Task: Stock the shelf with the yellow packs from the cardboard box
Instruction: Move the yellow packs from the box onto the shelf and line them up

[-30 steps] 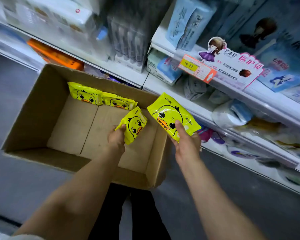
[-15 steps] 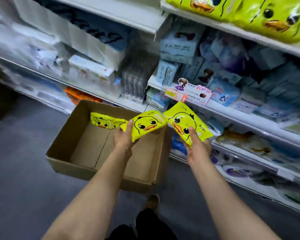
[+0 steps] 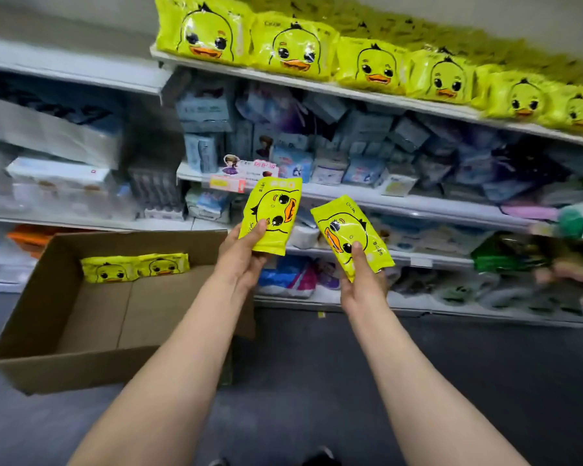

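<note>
**Two duck packs in hand, two left in the box**

A person stands before a shop shelf with a yellow pack in each hand. The left hand [image 3: 241, 255] holds its pack [image 3: 272, 216] upright by the lower end, thumb laid across the printed face and the other fingers hidden behind; the right hand [image 3: 360, 280] pinches the second pack [image 3: 350, 233] the same way, tilted with its top toward 11 o'clock. Both grips are closed on a pack, and the two packs sit near each other without touching. At 9 o'clock the cardboard box [image 3: 64, 331] lies open on the floor with two more packs [image 3: 133, 267] side by side against its far wall. High at 12 to 2 o'clock, the top shelf [image 3: 317, 84] already carries a row of large yellow duck bags [image 3: 367, 62].

The packs look light and soft: glossy film over a pliable filling, flat enough for one hand. The film is probably slippery, so a thumb-and-finger clamp across the flat body near one end seems safer than the sealed edge, which would likely crumple.
</note>
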`<action>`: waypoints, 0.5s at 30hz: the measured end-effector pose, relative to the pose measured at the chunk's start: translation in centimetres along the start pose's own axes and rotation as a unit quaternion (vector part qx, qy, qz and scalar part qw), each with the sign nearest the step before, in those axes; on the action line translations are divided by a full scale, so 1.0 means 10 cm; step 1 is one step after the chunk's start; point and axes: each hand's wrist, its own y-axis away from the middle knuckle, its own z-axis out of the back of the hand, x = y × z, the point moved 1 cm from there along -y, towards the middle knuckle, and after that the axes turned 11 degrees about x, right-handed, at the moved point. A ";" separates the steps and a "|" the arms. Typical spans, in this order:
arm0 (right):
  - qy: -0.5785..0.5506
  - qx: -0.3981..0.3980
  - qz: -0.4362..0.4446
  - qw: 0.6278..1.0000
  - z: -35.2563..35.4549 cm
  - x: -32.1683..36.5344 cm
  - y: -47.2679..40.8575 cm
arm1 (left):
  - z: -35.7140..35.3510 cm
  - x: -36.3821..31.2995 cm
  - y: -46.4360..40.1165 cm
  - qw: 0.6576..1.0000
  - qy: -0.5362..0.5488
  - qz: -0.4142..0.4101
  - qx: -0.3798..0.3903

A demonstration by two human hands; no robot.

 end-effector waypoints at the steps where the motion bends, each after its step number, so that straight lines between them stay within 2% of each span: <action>1: -0.008 -0.005 0.008 1.000 0.08 0.14 0.02 | -0.19 0.05 0.01 1.000 -0.001 0.002 0.024; 7: -0.056 -0.004 0.070 0.996 0.68 1.09 -0.01 | -1.48 0.57 -0.02 0.992 -0.002 0.018 0.125; 15: -0.092 -0.019 0.177 0.980 2.05 2.64 -0.05 | -3.33 2.04 0.09 0.971 -0.087 0.117 0.190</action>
